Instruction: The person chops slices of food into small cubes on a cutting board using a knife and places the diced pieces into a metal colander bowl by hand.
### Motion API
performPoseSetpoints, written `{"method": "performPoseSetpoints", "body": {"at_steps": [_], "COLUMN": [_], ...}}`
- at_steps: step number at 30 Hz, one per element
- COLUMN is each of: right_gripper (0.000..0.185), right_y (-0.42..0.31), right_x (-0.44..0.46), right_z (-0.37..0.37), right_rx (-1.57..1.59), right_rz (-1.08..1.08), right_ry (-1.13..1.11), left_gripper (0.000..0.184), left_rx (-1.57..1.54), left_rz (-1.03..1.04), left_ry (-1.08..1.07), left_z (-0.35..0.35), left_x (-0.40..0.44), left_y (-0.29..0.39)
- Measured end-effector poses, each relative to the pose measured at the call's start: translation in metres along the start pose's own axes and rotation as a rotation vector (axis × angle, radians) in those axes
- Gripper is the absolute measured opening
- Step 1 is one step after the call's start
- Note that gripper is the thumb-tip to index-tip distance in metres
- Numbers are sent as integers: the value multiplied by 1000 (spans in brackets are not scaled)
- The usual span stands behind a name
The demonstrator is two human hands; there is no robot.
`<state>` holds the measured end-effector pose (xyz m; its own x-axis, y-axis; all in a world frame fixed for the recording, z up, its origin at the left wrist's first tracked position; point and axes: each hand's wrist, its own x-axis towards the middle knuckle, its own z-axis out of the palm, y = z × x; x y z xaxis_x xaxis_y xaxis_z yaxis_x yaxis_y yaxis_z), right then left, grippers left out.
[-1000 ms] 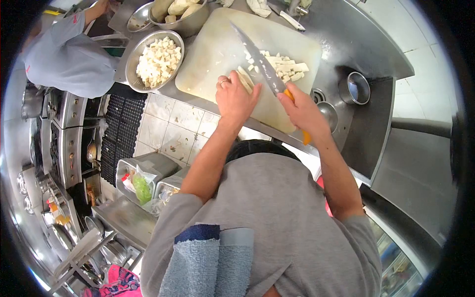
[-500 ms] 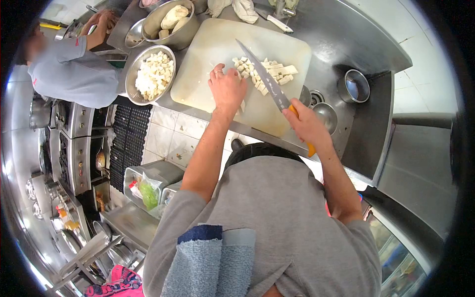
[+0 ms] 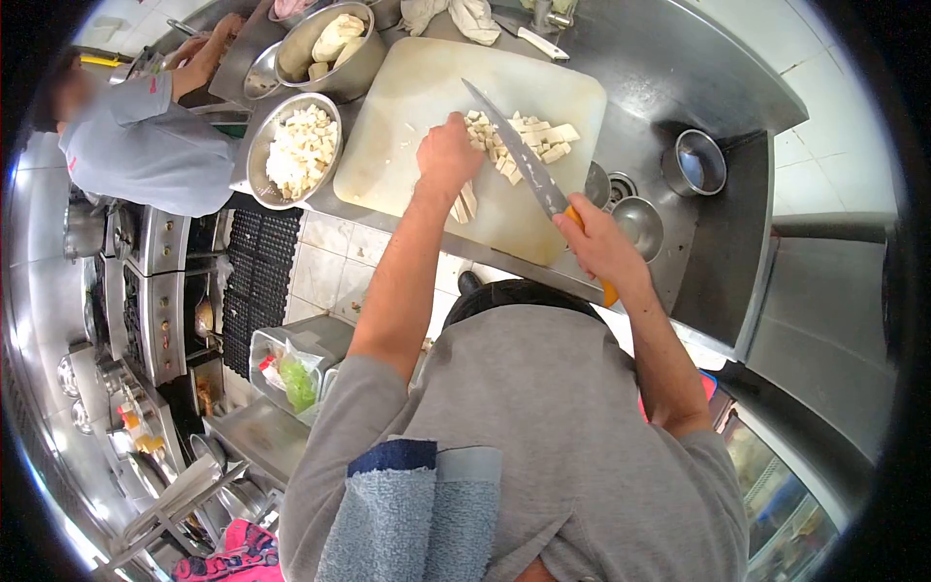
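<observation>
My right hand (image 3: 598, 242) is wrapped round the orange handle of a large knife (image 3: 525, 155), whose blade lies over the white cutting board (image 3: 388, 97). Beside the blade is a pile of pale cut cubes and sticks (image 3: 543, 136). My left hand (image 3: 449, 155) is closed at the pile's left edge, its fingertips against the cubes; what it grips is hidden. A few pale strips (image 3: 464, 204) lie on the board below that hand. A metal bowl (image 3: 253, 165) full of pale cubes (image 3: 303, 150) stands left of the board.
Behind the bowl stands a pot (image 3: 366, 73) with large pale pieces. A white-handled knife (image 3: 543, 44) and cloths (image 3: 470, 17) lie beyond the board. Metal bowls (image 3: 694, 163) sit in the sink at right. A person in grey (image 3: 145, 145) works at the far left.
My left hand has moved from over the strips to the pile of cubes and closed. The knife has shifted slightly left and toward me, still in my right hand.
</observation>
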<state>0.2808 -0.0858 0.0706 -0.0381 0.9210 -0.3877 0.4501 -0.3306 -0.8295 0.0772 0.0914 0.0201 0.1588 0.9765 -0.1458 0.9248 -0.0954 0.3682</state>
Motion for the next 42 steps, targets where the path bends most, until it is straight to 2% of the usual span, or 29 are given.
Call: {"method": "performPoseSetpoints", "body": {"at_steps": [6, 7, 10, 13, 16, 19, 23, 26, 29, 32, 35, 38, 41, 42], "right_gripper": [29, 29, 29, 28, 24, 21, 25, 26, 22, 23, 22, 24, 27, 27], "right_y": [14, 11, 13, 8, 5, 4, 5, 6, 10, 5, 0, 16, 12, 10], "right_x": [-1, -3, -5, -7, -9, -10, -7, -8, -7, -6, -2, 6, 3, 3], "right_z": [1, 0, 0, -1, 1, 2, 1, 1, 6, 6, 6, 8, 7, 8], "right_rx": [-41, -39, -35, 2, 55, 84, 75, 67, 137, 115, 70, -79, -232, -250], "right_rz": [-57, -44, -44, 21, 55, 63, 56, 61, 64, 67, 55, -85, -192, -169], "right_ry": [56, 58, 57, 19, 2, -12, -28, -23, 9, -18, -56, -15, 17, 4], "left_gripper": [30, 26, 19, 14, 13, 13, 11, 10, 24, 45, 41, 45, 49, 49], "left_rx": [-327, -401, -464, -447, -230, -152, -173, -220, -290, -180, -152, -196, -242, -244], "left_rz": [102, 99, 278, 435, 662, 713, 879, 773, 157, -75, 66, 250, 402, 447], "left_ry": [-53, -131, -332, -407, -360, -344, -163, 85, 327, 324, 368, 371, 154, 117], "left_z": [-27, -29, -42, -41, -47, -46, -22, -16, -1, 12, 28, 31, 12, 7], "left_x": [-2, 1, 1, 5, 11, 9, 4, -20, -62, -76, -68, -62, -55, -52], "left_y": [-23, -29, -39, -43, -43, -36, -46, -49, -31, -9, -15, -32, -50, -55]}}
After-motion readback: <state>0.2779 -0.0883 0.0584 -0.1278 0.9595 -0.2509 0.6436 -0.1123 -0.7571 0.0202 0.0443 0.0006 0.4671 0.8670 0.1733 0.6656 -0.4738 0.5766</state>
